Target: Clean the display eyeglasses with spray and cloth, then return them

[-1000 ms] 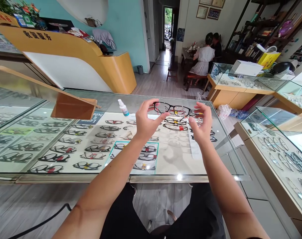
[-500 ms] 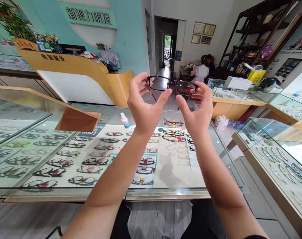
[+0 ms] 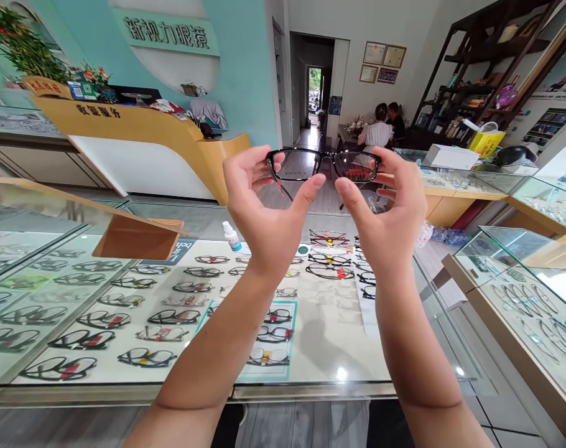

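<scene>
Both my hands hold a pair of black-framed glasses point(image 3: 323, 165) up at eye level, above the glass display counter point(image 3: 218, 218). My left hand point(image 3: 259, 211) pinches the left end of the frame between thumb and fingers. My right hand point(image 3: 388, 214) pinches the right end the same way. The temples are folded out toward me. Under the counter glass lie rows of several glasses frames point(image 3: 171, 311) on a white tray.
A small spray bottle point(image 3: 231, 236) stands on the counter top beside a wooden stand point(image 3: 134, 235). More glass cases point(image 3: 520, 280) sit to the right. A yellow reception desk point(image 3: 138, 127) is at the back left. Two people point(image 3: 380, 127) sit at a far table.
My hands lifted the glasses from just above the counter up to eye level and brought them closer. The view tilted upward with them.
</scene>
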The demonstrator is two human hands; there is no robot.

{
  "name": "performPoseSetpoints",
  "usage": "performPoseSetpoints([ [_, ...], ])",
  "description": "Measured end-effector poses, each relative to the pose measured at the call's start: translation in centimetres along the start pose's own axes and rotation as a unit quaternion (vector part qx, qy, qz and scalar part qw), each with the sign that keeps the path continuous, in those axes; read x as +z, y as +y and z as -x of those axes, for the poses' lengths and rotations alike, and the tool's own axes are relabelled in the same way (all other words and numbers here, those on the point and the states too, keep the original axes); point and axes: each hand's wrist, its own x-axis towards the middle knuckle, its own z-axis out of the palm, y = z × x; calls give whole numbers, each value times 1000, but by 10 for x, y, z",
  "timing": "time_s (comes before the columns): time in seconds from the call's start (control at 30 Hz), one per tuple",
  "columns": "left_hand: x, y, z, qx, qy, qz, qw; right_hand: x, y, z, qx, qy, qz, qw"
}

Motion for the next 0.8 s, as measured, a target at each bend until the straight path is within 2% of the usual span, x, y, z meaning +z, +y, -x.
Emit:
performPoseSetpoints([
  [0.1, -2, 6, 0, -7, 10, 23, 1000, 1, 0, 2, -1, 3, 0, 1000],
  [0.37, -3, 6, 2, -32, -20, 4, 999, -3, 1, 3, 32, -18, -55, 998],
  [0.67, -5, -1, 2, 11, 4, -49, 999, -5, 15, 1, 37, -46, -6, 998],
  [0.8, -3, -7, 1, 32, 12, -45, 998, -1, 18, 1, 18, -41, -6, 999],
])
